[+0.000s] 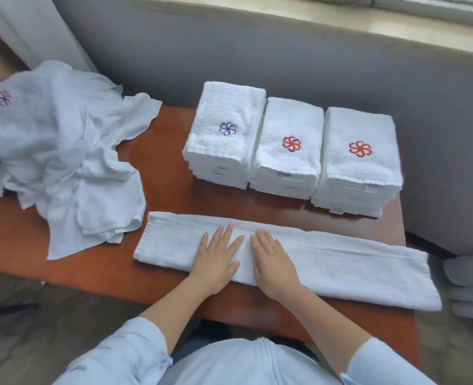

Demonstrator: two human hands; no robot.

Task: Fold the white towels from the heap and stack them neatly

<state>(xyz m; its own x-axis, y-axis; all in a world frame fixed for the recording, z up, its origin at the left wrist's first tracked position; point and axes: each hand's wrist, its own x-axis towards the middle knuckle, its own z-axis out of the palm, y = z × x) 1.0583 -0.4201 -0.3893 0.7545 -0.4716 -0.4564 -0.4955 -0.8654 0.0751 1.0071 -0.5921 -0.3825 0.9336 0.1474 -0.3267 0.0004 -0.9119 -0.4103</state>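
A white towel [340, 270], folded lengthwise into a long strip, lies across the front of the reddish-brown table [168, 173]. My left hand [215, 259] and my right hand [274, 262] rest flat on its middle, side by side, fingers spread, holding nothing. A heap of unfolded white towels [63, 159] sits at the left end of the table. Three stacks of folded towels stand at the back: the left stack [224, 134] shows a purple flower emblem, the middle stack [288, 148] and the right stack [360, 159] show red ones.
A grey wall [285, 56] and a window sill [313, 15] run behind the table. At the right edge another pile of folded white cloth [468, 284] sits off the table. The strip's right end overhangs the table's right side.
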